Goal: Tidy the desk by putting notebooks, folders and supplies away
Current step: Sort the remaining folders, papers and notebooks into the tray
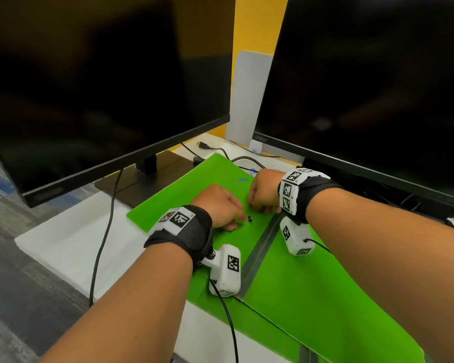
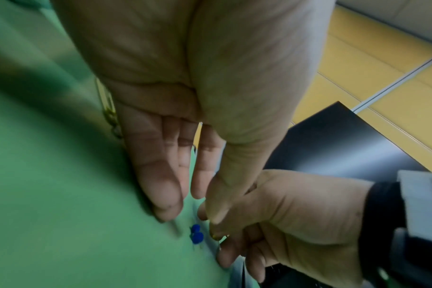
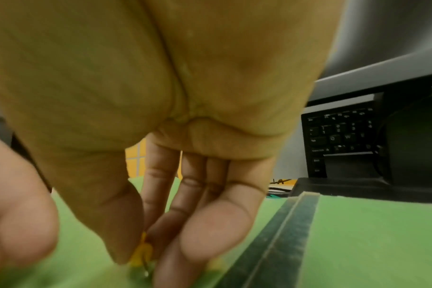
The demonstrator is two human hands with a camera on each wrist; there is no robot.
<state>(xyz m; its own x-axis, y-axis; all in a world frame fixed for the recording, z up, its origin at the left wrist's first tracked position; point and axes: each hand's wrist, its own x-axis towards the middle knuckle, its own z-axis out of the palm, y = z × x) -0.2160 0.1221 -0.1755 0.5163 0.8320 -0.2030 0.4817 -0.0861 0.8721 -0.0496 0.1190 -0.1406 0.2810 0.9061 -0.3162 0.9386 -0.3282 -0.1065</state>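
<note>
An open green folder (image 1: 199,189) with a grey spine (image 1: 260,250) lies on the white desk. A blue push pin (image 1: 250,219) (image 2: 197,234) lies on its left leaf. My left hand (image 1: 240,221) (image 2: 190,216) has its fingers stretched down onto the folder, the tips just short of that pin. Close beside it, my right hand (image 1: 257,208) (image 3: 141,260) pinches a small yellow push pin (image 3: 143,248) between thumb and curled fingers, low over the folder. A blue paper clip (image 1: 243,179) lies further back on the leaf.
Two dark monitors (image 1: 102,82) (image 1: 372,87) stand close behind the folder, the left one on a dark base (image 1: 131,187). Black cables (image 1: 108,226) cross the desk (image 1: 71,244). A laptop keyboard (image 3: 340,136) sits at the right.
</note>
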